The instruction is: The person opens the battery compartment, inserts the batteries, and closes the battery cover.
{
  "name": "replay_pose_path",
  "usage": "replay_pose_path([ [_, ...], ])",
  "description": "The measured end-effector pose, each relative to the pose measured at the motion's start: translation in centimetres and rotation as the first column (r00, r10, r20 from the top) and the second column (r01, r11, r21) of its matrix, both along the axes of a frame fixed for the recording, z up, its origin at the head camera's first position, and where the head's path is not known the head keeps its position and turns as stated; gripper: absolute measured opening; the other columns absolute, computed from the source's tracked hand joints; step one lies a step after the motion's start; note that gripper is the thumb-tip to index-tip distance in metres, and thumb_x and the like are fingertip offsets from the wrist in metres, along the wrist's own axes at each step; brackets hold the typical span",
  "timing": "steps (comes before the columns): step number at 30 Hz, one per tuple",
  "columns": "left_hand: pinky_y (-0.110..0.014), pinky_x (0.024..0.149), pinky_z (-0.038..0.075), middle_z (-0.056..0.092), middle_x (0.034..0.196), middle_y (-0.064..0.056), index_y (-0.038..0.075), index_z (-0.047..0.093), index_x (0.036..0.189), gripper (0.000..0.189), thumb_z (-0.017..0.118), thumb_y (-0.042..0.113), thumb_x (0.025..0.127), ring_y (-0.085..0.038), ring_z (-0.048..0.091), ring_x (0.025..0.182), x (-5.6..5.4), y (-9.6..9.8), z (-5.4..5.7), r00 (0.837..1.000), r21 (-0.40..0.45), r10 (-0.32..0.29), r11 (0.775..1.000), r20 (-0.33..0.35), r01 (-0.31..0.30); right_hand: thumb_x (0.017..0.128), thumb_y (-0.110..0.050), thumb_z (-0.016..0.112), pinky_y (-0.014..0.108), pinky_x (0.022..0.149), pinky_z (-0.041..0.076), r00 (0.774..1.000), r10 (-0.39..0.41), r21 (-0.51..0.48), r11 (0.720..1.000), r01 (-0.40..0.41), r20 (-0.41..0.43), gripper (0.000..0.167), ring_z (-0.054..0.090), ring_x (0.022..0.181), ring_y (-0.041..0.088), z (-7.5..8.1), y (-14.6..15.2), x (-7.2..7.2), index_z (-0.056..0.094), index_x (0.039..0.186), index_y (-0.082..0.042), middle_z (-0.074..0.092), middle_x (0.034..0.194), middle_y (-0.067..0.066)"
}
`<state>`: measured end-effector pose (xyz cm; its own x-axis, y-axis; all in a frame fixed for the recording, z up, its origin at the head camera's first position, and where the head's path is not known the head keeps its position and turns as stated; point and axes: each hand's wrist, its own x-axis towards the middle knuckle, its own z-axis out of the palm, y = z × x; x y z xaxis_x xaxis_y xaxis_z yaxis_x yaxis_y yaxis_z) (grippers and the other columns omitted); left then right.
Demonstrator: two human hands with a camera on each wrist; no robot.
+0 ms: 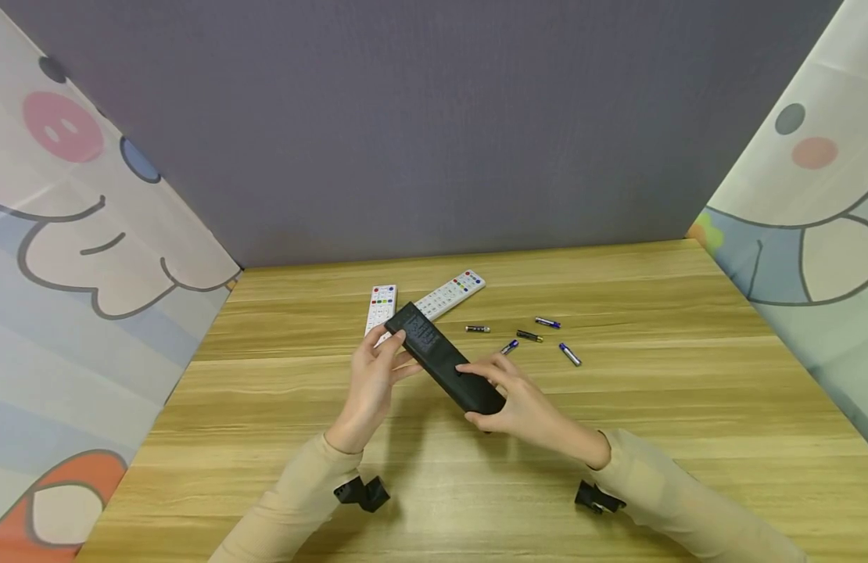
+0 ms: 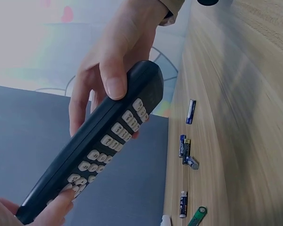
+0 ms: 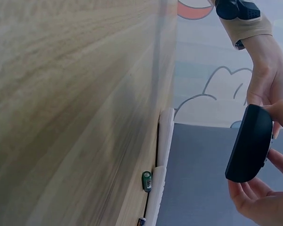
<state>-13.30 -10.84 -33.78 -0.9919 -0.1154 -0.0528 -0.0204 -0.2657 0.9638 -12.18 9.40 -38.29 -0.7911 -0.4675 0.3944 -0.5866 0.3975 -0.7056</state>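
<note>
A black remote control is held tilted above the table, its back facing up in the head view. In the left wrist view its white buttons face the underside. My left hand pinches the far-left end, thumb on the back and fingers beneath. At the near-right end, my right hand grips the remote, with the index fingertip on its back and the thumb at the end edge. Several small batteries lie beyond the right hand. A green battery shows in the left wrist view.
Two white remotes lie behind the black one: one points away from me, the other slants right, partly covered by the black remote. A grey panel closes off the back of the wooden table. Patterned cloth hangs at both sides.
</note>
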Motion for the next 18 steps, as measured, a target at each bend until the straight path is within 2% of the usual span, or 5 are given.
replay_pose_path([
  [4, -0.031, 0.061, 0.057, 0.063, 0.095, -0.016, -0.005, 0.044, 0.119, 0.031, 0.044, 0.002, 0.09, -0.016, 0.065, 0.072, 0.01, 0.18, 0.07, 1.0, -0.022, 0.003, 1.0, -0.019, -0.004, 0.066, -0.018, 0.075, 0.026, 0.067, 0.049, 1.0, 0.006, -0.004, 1.0, -0.006, -0.01, 0.054, 0.048, 0.085, 0.013, -0.08, 0.04, -0.08, 0.057, 0.116, -0.015, 0.048, 0.102, 0.0],
  [9, -0.029, 0.06, 0.057, 0.062, 0.093, -0.015, -0.008, 0.043, 0.119, 0.031, 0.044, 0.004, 0.09, -0.013, 0.064, 0.069, -0.09, 0.36, 0.13, 0.999, -0.045, 0.006, 0.999, -0.038, -0.008, 0.064, -0.017, 0.076, 0.024, 0.066, 0.05, 0.999, 0.017, -0.022, 1.0, -0.017, -0.043, 0.053, 0.049, 0.084, 0.012, -0.25, -0.01, -0.15, 0.056, 0.114, -0.015, 0.049, 0.102, 0.0],
  [14, -0.03, 0.06, 0.057, 0.06, 0.1, -0.021, -0.007, 0.042, 0.12, 0.033, 0.047, 0.002, 0.088, -0.012, 0.063, 0.068, -0.15, 0.4, 0.14, 0.999, -0.075, 0.0, 0.997, -0.047, -0.004, 0.064, -0.015, 0.076, 0.021, 0.063, 0.049, 0.998, 0.02, -0.038, 0.999, -0.023, -0.06, 0.053, 0.05, 0.081, 0.012, -0.4, -0.15, -0.09, 0.055, 0.113, -0.014, 0.049, 0.102, 0.001],
  [18, -0.031, 0.06, 0.057, 0.056, 0.107, -0.028, -0.005, 0.043, 0.12, 0.035, 0.05, -0.002, 0.086, -0.012, 0.063, 0.067, -0.13, 0.43, 0.12, 0.998, -0.094, -0.003, 0.996, -0.057, -0.002, 0.064, -0.015, 0.076, 0.021, 0.062, 0.049, 0.999, 0.013, -0.042, 0.999, -0.015, -0.042, 0.052, 0.049, 0.08, 0.012, -0.42, -0.27, -0.06, 0.055, 0.112, -0.014, 0.049, 0.102, 0.0],
])
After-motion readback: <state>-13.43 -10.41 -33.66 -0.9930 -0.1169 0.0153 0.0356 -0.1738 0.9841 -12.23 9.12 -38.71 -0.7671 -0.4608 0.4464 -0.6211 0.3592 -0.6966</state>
